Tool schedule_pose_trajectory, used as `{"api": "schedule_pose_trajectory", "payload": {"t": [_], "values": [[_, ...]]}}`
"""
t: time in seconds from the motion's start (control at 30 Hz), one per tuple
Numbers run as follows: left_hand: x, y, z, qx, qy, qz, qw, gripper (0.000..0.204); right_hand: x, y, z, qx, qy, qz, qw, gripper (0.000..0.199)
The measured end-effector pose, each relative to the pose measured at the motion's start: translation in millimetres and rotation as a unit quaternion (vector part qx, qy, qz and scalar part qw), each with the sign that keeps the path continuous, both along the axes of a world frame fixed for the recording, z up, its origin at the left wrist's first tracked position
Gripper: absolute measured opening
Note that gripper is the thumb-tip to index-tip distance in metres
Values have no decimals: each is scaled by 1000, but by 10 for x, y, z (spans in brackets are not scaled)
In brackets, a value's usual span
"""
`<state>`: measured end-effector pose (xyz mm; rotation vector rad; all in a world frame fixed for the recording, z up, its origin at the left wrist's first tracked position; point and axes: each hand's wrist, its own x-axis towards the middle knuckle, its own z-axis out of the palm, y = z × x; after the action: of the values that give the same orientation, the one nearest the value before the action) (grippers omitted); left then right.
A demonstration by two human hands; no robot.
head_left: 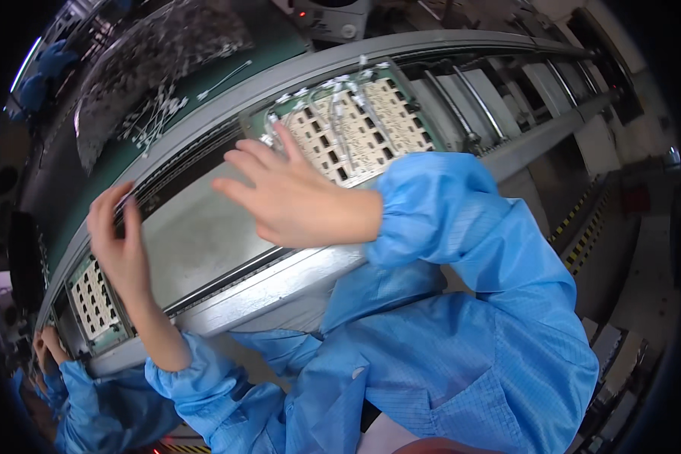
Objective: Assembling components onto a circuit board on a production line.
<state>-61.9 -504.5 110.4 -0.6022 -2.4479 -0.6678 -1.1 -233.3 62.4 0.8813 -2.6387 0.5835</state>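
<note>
My right hand (303, 193) reaches across the conveyor with its fingers spread and nothing visible in them. Its index fingertip is at the left edge of a green-framed board panel (337, 136), by white connectors; whether it touches them I cannot tell. The panel has cream-coloured boards with black parts, and several white cables (340, 125) lie across it. Farther left, my left hand (119, 246) is raised over the far conveyor rail, thumb and fingers curved but apart, with nothing seen between them. It is nearest to the rail and a second board panel (96, 303).
The conveyor's metal near rail (280, 291) runs in front of me. Beyond the far rail, loose white cables (159, 117) and a clear plastic bag (155, 57) lie on a green surface. At lower left, another person's hand (49, 344) is at the conveyor.
</note>
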Motion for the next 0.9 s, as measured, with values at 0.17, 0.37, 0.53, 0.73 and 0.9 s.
{"api": "schedule_pose_trajectory", "payload": {"t": [0.17,0.37,0.53,0.73,0.9], "values": [[-253,-632,-176,184,-17,43,982,17,-43,-54,-17,26,3,-42,999,75],[-546,-1224,-585,136,18,17,990,20,-30,-126,-153,77,2,-131,988,77],[-717,-1940,-798,175,12,-22,984,16,-28,-72,-233,119,-27,-299,947,82],[-883,-2107,-997,119,14,-23,992,16,-571,1266,-136,44,115,-273,954,56],[-1059,-2021,-1182,101,5,-22,995,15,-784,2234,-181,158,104,-304,934,49]]}}
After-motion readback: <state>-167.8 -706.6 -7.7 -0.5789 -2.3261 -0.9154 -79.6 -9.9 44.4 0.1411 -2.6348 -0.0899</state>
